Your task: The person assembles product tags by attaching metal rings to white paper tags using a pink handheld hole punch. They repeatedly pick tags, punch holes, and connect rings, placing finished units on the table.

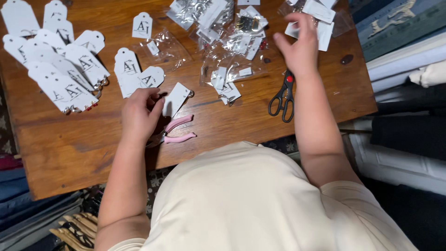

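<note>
Cream short-sleeved top, bare forearms, no rings visible

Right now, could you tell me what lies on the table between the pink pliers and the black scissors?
In the head view, only bare wooden table lies between the pink pliers and the black scissors; the clear bags with cards sit farther back.

Camera: one, worn on the head
Facing: straight down over the wooden table (60, 153)
Nearness: close; left hand (138, 114) low centre-left, right hand (299, 46) farther up
Shared: no second view
</note>
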